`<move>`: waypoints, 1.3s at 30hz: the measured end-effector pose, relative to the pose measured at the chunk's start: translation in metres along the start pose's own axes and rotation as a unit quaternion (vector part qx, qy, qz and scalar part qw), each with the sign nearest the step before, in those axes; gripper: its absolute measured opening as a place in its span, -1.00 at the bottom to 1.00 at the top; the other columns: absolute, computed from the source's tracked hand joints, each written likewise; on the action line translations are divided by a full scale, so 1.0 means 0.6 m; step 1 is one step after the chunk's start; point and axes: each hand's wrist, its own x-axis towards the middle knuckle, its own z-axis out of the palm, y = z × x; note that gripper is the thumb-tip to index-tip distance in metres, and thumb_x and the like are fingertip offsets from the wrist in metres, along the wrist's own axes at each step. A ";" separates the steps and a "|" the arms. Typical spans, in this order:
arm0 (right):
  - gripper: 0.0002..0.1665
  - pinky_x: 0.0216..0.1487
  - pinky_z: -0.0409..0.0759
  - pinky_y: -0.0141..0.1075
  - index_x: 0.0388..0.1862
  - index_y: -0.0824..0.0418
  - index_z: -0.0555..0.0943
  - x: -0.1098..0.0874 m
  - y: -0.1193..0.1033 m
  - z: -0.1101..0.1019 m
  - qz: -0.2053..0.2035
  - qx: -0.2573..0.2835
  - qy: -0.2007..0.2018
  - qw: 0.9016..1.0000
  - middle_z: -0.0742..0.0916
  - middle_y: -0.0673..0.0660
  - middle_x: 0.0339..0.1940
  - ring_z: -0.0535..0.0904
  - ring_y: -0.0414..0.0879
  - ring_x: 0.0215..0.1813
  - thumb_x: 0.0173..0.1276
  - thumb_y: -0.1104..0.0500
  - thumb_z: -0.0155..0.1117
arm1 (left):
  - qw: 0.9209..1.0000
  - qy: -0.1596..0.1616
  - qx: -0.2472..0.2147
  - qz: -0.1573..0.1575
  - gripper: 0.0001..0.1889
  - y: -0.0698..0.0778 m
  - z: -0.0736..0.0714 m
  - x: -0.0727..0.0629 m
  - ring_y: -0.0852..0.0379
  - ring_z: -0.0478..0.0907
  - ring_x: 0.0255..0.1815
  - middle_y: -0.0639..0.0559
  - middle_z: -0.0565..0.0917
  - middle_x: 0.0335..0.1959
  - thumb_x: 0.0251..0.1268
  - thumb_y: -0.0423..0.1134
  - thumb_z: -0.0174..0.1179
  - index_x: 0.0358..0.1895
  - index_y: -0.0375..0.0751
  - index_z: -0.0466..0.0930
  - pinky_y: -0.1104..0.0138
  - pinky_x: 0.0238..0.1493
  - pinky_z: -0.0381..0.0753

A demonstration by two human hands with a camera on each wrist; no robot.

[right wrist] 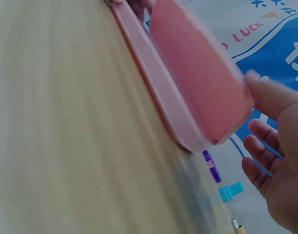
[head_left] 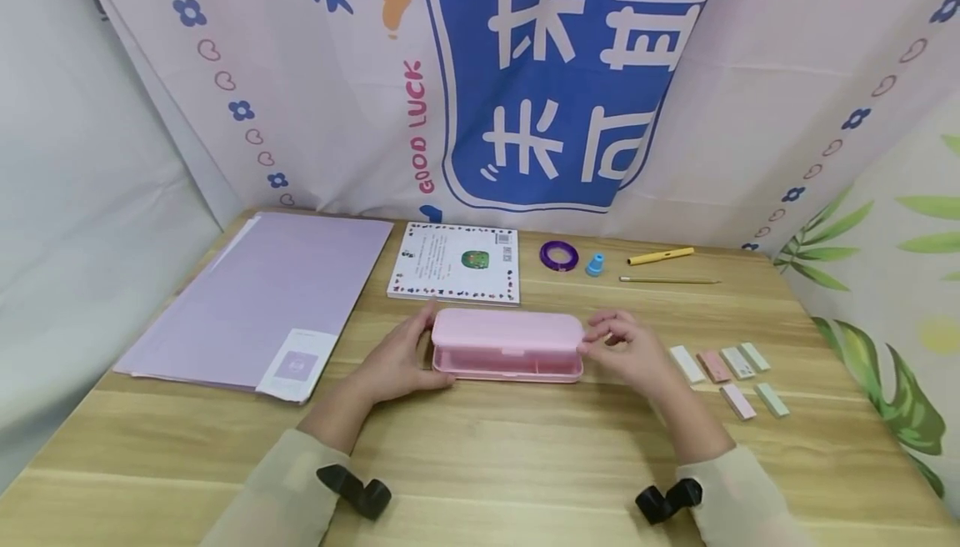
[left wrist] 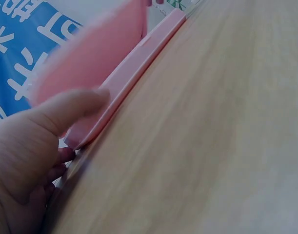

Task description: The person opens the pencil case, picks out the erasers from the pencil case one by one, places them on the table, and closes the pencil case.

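Observation:
A pink pencil case (head_left: 510,330) lies on the table with its lid partly raised, and a divider shows inside the base. At its left end, my left hand (head_left: 401,355) holds the base, the thumb along the front side and the other fingers round the end. In the left wrist view the thumb (left wrist: 83,107) lies across the front wall. My right hand (head_left: 626,351) is at the other end, its thumb (right wrist: 268,95) touching the lid's right edge. Its other visible fingers are loosely bent and apart from the case.
Left lies a lilac folder (head_left: 262,288); behind the case is a white booklet (head_left: 457,263). Purple tape (head_left: 558,255), a small blue cone-shaped piece (head_left: 595,264), a yellow pen (head_left: 660,256) and a pencil (head_left: 667,280) lie farther back. Several small pastel blocks (head_left: 715,366) lie right. A printed cloth (head_left: 360,113) hangs behind.

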 end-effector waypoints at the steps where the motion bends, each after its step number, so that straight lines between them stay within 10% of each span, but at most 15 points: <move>1: -0.81 -0.06 0.52 -0.33 -0.38 0.20 0.67 -0.002 0.003 0.005 0.004 0.001 -0.008 1.000 0.66 0.18 0.07 0.52 -0.10 -0.07 0.24 0.09 0.43 | 1.000 -0.002 -0.003 0.000 0.24 -0.001 -0.001 -0.001 -0.21 0.16 0.53 -0.21 0.26 0.51 -0.11 0.09 0.52 0.58 -0.20 -0.13 -0.10 0.51 0.16; 5: -0.73 0.07 0.56 -0.17 -0.34 0.22 0.60 -0.003 0.014 0.030 0.023 0.005 -0.029 0.999 0.59 0.23 0.20 0.56 0.06 0.02 0.27 0.04 0.40 | 1.000 -0.009 -0.001 -0.004 -0.02 -0.002 -0.003 -0.003 -0.23 0.10 0.55 -0.17 0.17 0.55 0.17 0.15 0.31 0.57 -0.10 0.00 -0.15 0.51 0.12; 12: -0.11 0.55 0.11 0.11 0.52 0.24 0.21 -0.005 0.018 0.049 0.024 -0.042 -0.088 0.995 0.24 0.34 0.55 0.11 0.27 0.57 0.35 -0.09 0.30 | 0.999 -0.018 0.026 -0.012 -0.24 -0.001 -0.001 -0.005 -0.28 0.12 0.53 -0.22 0.23 0.52 0.39 0.10 0.09 0.55 -0.11 0.08 -0.18 0.50 0.12; 39: -0.07 0.54 0.01 0.20 0.57 0.18 0.11 0.003 0.010 0.060 0.032 -0.061 -0.097 0.993 0.07 0.35 0.60 -0.01 0.32 0.59 0.40 -0.19 0.19 | 0.999 -0.029 -0.015 -0.042 -0.10 -0.008 -0.014 -0.007 -0.28 0.03 0.57 -0.32 0.15 0.53 0.43 0.10 0.04 0.58 -0.28 -0.23 -0.12 0.55 0.02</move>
